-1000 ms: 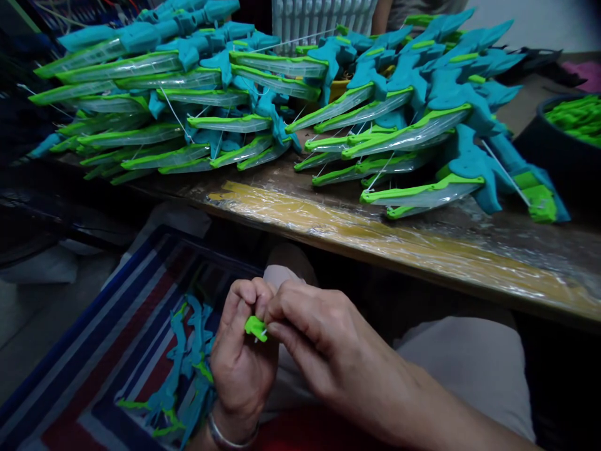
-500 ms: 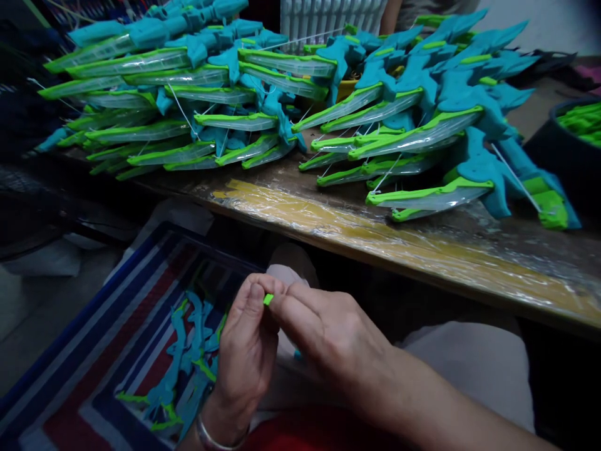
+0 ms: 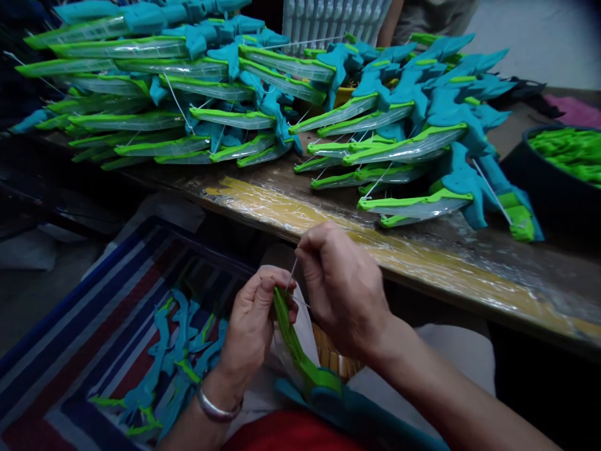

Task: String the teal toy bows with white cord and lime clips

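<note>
My left hand [image 3: 251, 326] is closed round the upper end of a green and teal toy bow [image 3: 300, 363] that runs down over my lap. My right hand [image 3: 340, 285] is just to its right, fingers pinched on a thin white string [image 3: 292, 275] that leads from the bow's tip. Both hands hang below the front edge of the workbench [image 3: 422, 257]. A metal bangle sits on my left wrist.
Heaps of finished green and teal toy bows [image 3: 263, 94] cover the bench. A dark tub of green parts [image 3: 570, 147] stands at the right. A striped bag [image 3: 94, 338] holding more teal pieces lies at lower left. Another person's arm [image 3: 394, 19] shows behind the bench.
My right hand has risen and drawn the white string up from the bow's tip. The bow's green limb now shows running down over my lap, where only a small green tip showed before.
</note>
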{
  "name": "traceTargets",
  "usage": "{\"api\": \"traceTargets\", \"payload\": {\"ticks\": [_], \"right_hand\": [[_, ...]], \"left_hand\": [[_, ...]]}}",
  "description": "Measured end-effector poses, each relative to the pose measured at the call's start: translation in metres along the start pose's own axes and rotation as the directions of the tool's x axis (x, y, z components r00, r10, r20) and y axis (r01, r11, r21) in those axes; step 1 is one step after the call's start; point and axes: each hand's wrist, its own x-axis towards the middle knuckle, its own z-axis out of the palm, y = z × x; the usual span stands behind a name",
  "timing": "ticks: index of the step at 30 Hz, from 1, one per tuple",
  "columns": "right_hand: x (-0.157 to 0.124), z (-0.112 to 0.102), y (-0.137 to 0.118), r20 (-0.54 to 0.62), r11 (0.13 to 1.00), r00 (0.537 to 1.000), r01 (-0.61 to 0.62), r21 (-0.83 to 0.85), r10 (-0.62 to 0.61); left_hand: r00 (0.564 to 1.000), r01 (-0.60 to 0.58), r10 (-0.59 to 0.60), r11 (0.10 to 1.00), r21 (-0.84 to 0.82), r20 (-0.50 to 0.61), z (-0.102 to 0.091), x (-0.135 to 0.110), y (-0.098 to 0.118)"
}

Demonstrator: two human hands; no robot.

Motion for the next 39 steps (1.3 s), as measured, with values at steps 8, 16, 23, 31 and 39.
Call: {"api": "traceTargets", "payload": {"ticks": [8, 16, 23, 31, 39], "right_hand": [[-0.031, 0.016, 0.012, 0.116, 0.969, 0.981, -0.175, 0.173, 0.157], [-0.04, 0.003, -0.002, 0.18, 0.979, 0.984, -0.053, 0.199, 0.016], [-0.037, -0.002, -0.011, 0.302, 0.681, 0.872, -0.489, 0.545, 0.385], [-0.036, 0.006, -0.003, 0.66, -0.042, 0.516, -0.77, 0.636, 0.546], [-0.038, 0.01, 0.002, 0.667, -0.038, 0.548, -0.758, 0.652, 0.504]], "left_hand": [[0.975, 0.219, -0.214, 0.967, -0.132, 0.053, -0.007, -0.005, 0.012], [0.979, 0.199, -0.2, 0.98, -0.026, -0.025, -0.004, -0.008, 0.009], [0.99, 0.129, -0.13, 0.991, 0.021, 0.061, -0.004, -0.007, 0.009], [0.97, 0.137, -0.129, 0.99, -0.021, 0.207, -0.009, -0.007, 0.012], [0.98, 0.166, -0.158, 0.984, -0.062, 0.123, -0.008, -0.007, 0.009]]}}
